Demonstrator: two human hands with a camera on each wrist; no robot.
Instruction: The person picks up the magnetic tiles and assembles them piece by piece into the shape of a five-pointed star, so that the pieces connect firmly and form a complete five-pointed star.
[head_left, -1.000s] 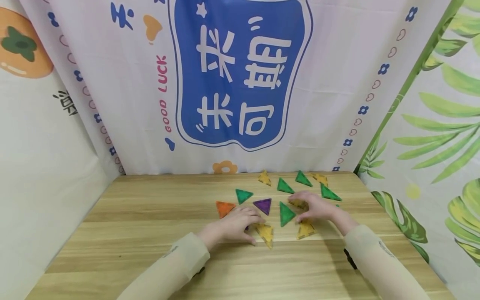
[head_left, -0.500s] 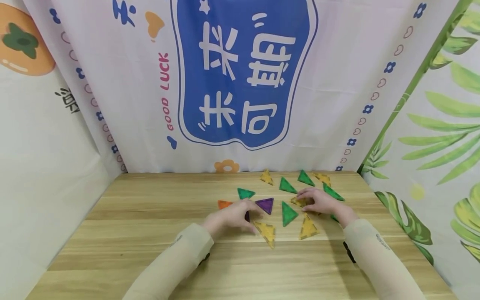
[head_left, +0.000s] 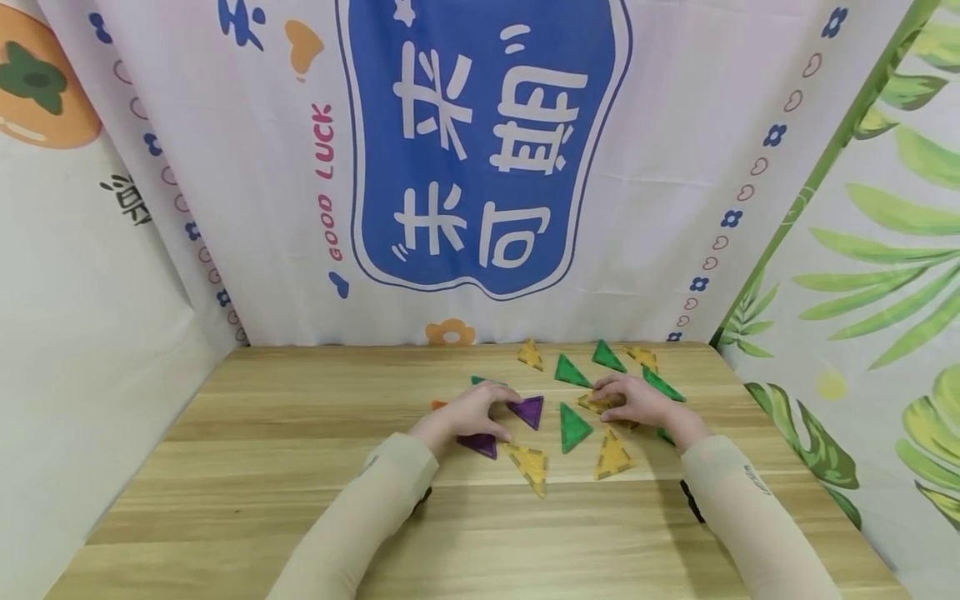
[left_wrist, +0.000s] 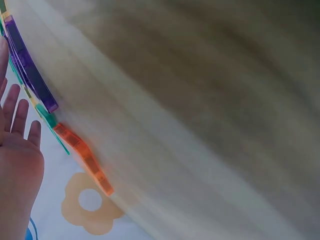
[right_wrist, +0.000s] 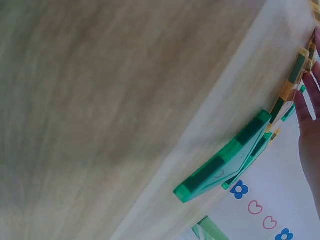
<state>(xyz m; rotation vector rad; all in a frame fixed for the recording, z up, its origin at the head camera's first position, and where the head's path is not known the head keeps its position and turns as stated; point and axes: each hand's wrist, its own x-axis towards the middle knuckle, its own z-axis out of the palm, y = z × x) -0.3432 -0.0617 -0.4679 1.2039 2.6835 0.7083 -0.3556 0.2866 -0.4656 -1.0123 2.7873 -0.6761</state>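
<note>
L hand (head_left: 465, 412): thumb & fingers well parted, no grip seen; near purple tile (head_left: 483, 446) partly under it, far purple tile (head_left: 530, 412) at fingertips. R hand (head_left: 641, 402): fingers bent by yellow tile (head_left: 589, 402) on table (head_left: 225, 467); hold can't be confirmed. Tiles prob. light, stiff, slick; pinch opp. edges.

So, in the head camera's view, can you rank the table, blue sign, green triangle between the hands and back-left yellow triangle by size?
Table
Blue sign
Green triangle
Back-left yellow triangle, though farther away, so true size is unsure
</note>
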